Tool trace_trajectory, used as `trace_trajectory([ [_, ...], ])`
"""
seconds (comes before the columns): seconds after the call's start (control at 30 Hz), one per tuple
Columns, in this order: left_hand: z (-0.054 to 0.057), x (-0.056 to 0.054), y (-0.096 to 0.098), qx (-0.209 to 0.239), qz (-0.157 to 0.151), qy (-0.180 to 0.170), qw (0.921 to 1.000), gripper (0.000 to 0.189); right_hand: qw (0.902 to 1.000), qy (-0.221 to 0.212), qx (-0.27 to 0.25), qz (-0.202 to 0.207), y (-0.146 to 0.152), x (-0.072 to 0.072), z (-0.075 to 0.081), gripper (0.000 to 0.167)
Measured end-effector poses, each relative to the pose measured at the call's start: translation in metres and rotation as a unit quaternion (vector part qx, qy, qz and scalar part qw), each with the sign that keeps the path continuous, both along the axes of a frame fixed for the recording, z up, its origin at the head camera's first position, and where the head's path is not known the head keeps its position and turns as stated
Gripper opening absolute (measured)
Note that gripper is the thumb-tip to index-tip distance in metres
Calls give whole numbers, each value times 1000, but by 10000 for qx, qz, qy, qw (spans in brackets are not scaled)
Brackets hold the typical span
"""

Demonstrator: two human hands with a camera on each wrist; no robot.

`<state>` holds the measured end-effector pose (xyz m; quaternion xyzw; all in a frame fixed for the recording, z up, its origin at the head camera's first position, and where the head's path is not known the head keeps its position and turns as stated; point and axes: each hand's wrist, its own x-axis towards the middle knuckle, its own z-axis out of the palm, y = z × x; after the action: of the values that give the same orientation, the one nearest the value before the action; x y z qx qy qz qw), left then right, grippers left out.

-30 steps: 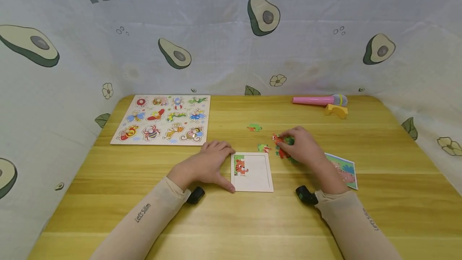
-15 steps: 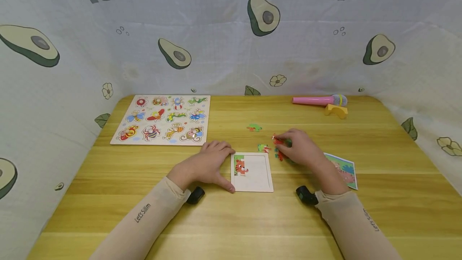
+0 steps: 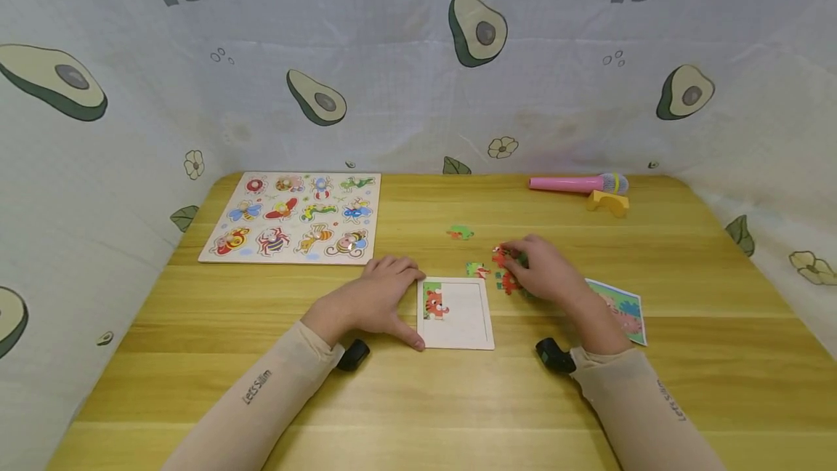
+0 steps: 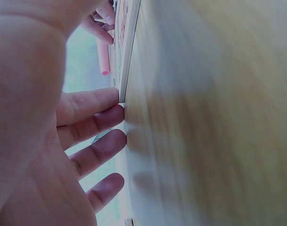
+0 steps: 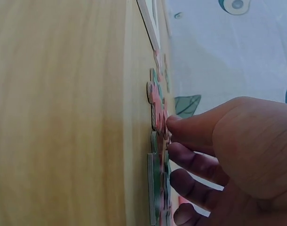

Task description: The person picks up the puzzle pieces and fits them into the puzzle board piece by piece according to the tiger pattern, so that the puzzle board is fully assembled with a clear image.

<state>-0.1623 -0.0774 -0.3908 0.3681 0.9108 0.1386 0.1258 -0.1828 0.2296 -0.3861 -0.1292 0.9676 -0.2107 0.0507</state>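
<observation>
The fingers (image 5: 193, 162) of the right hand (image 3: 548, 267) are standing narrow, just right of the middle of the head view, and are pinching a red puzzle piece (image 3: 499, 256) against the thumb. A second red piece (image 3: 508, 283) is lying just below it, and green bits (image 3: 524, 260) are showing partly hidden beneath the hand.

The left hand (image 3: 375, 296) is spreading its fingers wide at the centre of the frame, its index finger touching the upper-left corner of a white puzzle tray (image 3: 466, 315) and its thumb touching the lower-left corner. Inside the tray, a tiger-face section (image 3: 433, 300) is filling the upper left. Just above the tray's upper right, a green-and-red piece (image 3: 477, 269) is lying loose; higher up, a green piece (image 3: 461, 232) is resting apart.

Right of centre, a picture card (image 3: 629, 315) is lying partly behind the right forearm. At the upper left of the worktop (image 3: 425, 405), an insect board (image 3: 293, 230) is lying flat. At the upper right, a pink microphone (image 3: 565, 184) is resting above a yellow arch block (image 3: 609, 202). An avocado-printed cloth (image 3: 392, 13) is hanging across the top and sides.
</observation>
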Motion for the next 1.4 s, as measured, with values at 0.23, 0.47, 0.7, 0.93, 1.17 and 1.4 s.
trace_trajectory([
  [0.23, 0, 0, 1, -6, -45, 15, 10000, 109, 9998, -169, -29, -137, 3, 1, -1, 43],
  [0.47, -2, -1, 1, -58, -26, 16, 10000, 110, 9997, -184, -13, -153, 2, 2, 0, 39],
  [0.7, -3, -1, 0, -24, -4, 5, 10000, 109, 9996, -147, -38, -254, 2, 2, -3, 36],
  [0.93, -3, 0, -1, -29, 2, 35, 10000, 109, 9999, -48, -69, -123, 1, 1, -2, 34],
  [1.17, -3, -2, -1, -135, 28, 108, 9998, 111, 9992, -161, -341, 153, -7, 2, 10, 31],
  [1.4, -4, -2, -1, -161, 29, 77, 9998, 111, 9922, -576, -469, 1004, -22, 13, 18, 27],
])
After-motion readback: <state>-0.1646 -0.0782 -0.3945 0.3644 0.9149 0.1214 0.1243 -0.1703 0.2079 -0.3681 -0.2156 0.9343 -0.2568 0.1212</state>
